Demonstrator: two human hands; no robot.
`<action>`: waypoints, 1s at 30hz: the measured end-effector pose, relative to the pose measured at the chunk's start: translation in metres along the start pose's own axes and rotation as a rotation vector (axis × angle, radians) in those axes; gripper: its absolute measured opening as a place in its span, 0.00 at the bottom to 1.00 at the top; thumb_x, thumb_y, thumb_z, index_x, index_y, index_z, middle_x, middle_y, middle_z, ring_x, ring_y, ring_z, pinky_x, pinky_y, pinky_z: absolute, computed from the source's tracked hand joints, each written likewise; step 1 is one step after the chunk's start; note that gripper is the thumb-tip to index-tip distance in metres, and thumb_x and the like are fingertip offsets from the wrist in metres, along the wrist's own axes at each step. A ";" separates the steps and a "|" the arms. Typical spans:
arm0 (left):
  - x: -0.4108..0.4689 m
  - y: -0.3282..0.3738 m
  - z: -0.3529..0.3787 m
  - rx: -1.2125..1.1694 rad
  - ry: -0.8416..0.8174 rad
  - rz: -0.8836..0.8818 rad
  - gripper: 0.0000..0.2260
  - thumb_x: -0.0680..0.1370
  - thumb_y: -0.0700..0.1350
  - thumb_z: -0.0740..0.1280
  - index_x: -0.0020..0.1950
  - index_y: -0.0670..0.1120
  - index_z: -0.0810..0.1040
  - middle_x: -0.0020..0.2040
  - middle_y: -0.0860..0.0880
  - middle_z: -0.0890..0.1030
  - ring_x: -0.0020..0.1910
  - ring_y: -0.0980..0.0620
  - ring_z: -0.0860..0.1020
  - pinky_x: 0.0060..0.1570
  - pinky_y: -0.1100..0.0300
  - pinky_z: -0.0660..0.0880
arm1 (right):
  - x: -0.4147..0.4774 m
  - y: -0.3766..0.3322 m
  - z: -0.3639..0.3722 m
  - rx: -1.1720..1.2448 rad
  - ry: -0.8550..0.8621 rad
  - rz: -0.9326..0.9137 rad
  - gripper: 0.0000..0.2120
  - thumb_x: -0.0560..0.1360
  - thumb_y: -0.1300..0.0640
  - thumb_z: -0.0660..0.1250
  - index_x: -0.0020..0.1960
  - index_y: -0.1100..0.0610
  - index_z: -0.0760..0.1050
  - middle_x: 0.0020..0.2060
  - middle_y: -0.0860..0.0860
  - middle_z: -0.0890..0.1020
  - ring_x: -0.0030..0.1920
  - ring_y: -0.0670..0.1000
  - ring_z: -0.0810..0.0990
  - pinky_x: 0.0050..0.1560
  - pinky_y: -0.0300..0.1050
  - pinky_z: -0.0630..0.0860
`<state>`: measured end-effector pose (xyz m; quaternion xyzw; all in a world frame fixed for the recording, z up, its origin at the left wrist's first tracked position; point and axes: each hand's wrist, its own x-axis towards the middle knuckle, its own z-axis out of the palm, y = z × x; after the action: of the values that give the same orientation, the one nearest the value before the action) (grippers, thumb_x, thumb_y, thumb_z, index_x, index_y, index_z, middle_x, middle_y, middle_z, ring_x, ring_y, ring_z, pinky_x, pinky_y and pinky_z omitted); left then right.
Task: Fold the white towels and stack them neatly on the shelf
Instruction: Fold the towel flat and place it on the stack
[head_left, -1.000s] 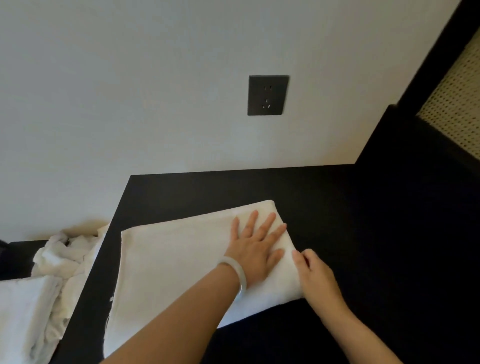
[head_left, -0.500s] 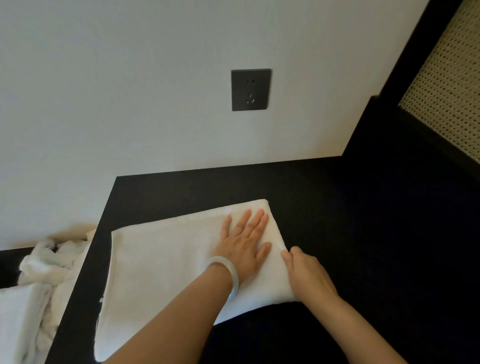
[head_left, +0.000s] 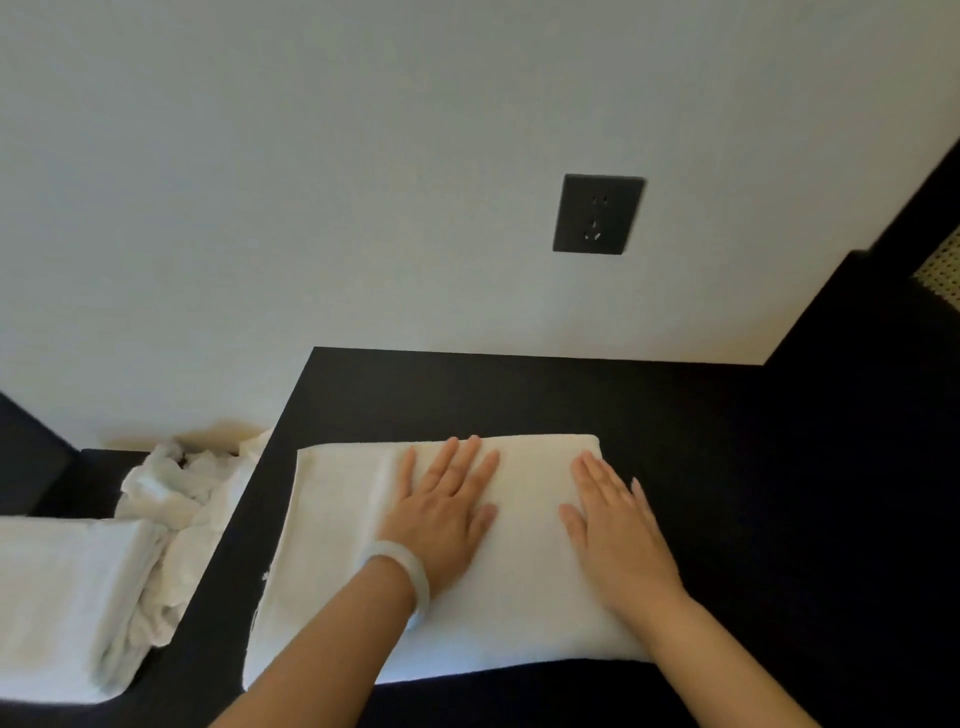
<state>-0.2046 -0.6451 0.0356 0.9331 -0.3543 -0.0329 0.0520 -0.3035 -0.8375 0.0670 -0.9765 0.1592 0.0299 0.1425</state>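
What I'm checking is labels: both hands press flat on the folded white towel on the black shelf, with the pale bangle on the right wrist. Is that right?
No. The head view shows the pale bangle on the left wrist, not the right. The rest holds: left hand and right hand press flat on the folded white towel on the black shelf.

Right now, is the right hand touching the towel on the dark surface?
Touching: the head view shows the right hand lying flat, fingers straight, on the towel.
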 end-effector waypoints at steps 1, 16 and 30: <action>-0.008 -0.015 0.000 0.003 0.020 -0.057 0.36 0.72 0.66 0.22 0.79 0.58 0.39 0.79 0.56 0.38 0.78 0.52 0.38 0.69 0.45 0.30 | 0.006 -0.006 -0.006 -0.064 0.038 -0.014 0.27 0.84 0.45 0.47 0.80 0.53 0.49 0.80 0.48 0.51 0.79 0.45 0.44 0.78 0.48 0.39; -0.078 -0.095 -0.008 -0.404 0.043 -0.491 0.29 0.82 0.61 0.48 0.79 0.57 0.38 0.79 0.57 0.36 0.79 0.53 0.43 0.77 0.53 0.51 | 0.051 -0.099 -0.005 -0.250 0.001 -0.218 0.26 0.83 0.46 0.48 0.79 0.54 0.56 0.79 0.51 0.54 0.80 0.51 0.43 0.76 0.61 0.38; -0.181 -0.084 -0.034 -0.974 0.062 -0.829 0.05 0.77 0.53 0.68 0.50 0.54 0.76 0.48 0.54 0.79 0.46 0.58 0.77 0.45 0.65 0.72 | 0.052 -0.201 0.065 -0.167 -0.075 -0.460 0.22 0.82 0.46 0.46 0.75 0.48 0.59 0.73 0.50 0.66 0.75 0.53 0.59 0.75 0.64 0.45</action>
<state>-0.2814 -0.4599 0.0634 0.8627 0.0931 -0.1807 0.4630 -0.1908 -0.6515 0.0535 -0.9936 -0.0757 0.0460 0.0699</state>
